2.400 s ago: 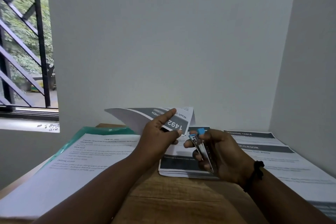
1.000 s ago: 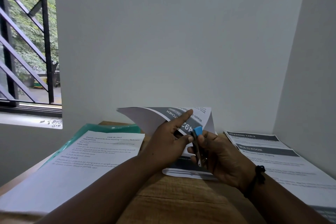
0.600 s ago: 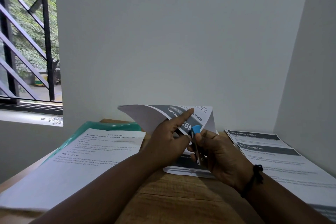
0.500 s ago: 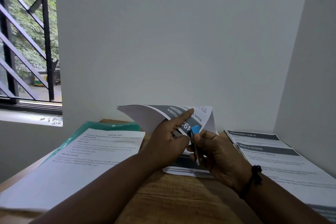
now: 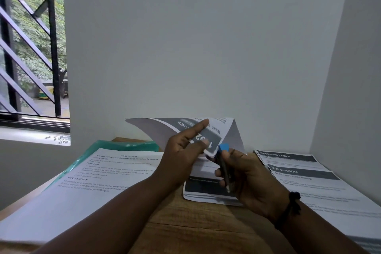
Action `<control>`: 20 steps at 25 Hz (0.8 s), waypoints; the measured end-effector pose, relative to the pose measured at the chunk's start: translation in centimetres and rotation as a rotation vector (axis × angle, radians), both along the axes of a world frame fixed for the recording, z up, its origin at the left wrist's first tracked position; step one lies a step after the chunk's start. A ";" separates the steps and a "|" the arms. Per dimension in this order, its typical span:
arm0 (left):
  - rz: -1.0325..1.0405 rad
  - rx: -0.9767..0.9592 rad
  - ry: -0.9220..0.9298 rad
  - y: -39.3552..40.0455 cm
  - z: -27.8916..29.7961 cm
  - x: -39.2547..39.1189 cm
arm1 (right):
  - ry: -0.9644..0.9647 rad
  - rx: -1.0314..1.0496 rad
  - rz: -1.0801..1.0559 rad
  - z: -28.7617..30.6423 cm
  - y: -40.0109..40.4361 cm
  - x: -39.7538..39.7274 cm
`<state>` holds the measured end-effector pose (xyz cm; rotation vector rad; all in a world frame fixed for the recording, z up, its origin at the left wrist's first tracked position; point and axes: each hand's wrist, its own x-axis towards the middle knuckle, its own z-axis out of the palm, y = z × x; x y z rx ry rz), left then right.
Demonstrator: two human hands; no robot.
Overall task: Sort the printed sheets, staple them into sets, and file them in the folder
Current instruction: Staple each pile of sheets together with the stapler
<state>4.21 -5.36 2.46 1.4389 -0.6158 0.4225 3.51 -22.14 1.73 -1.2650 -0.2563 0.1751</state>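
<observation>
My left hand [image 5: 182, 150] pinches the corner of a curled set of printed sheets [image 5: 162, 130], lifted above the wooden table [image 5: 185, 229]. My right hand [image 5: 245, 173] grips a small metal stapler with a blue tip [image 5: 223, 163], its jaws set over that same corner. A stack of printed sheets [image 5: 206, 189] lies on the table under both hands. A green plastic folder [image 5: 123, 146] lies at the back left, mostly covered by a white sheet.
A white printed sheet [image 5: 92, 181] covers the table's left side. More sheets with dark headers [image 5: 299, 175] lie at the right by the side wall. A white wall stands close behind. A barred window [image 5: 31, 47] is at the far left.
My right hand has brought the stapler up from over the flat stack to the held corner of the lifted sheets. My left hand has kept its pinch on the corner.
</observation>
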 end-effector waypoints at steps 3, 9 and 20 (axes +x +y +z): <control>0.020 -0.271 -0.001 1.1 2.3 -0.2 | 0.135 0.206 -0.017 0.1 -2.2 1.2; -0.412 -0.513 0.203 7.0 6.2 0.2 | 0.195 0.484 -0.047 -0.2 -5.5 2.2; 0.256 -0.251 0.652 16.1 3.5 4.2 | 0.035 -0.045 -0.332 0.6 -3.0 0.9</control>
